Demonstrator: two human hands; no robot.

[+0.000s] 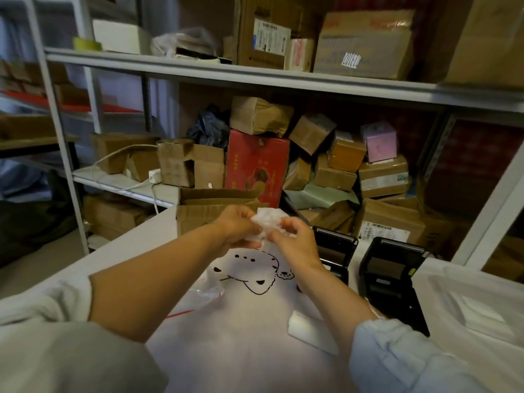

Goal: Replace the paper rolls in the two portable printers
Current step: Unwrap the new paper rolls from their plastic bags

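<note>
The crumpled white wrapping [268,224] between the left hand [236,226] and the right hand [295,241] hides what is inside; if a roll is there cannot be told. The right forearm covers the near part of the left printer [336,251]. At 3 o'clock of it, the right printer [391,268] has its near corner behind the sleeve [397,353]. The label [380,231] at 12 o'clock is too small to read. The big box [487,38] at 2 o'clock is cut by the edge.

Two black portable printers stand side by side on the right of the counter, lids open — the left printer [336,251] partly hidden, the right printer [388,273] nearer. A white wrapped paper roll [268,224] is held up above the counter — another white roll [304,327] lies near.
</note>
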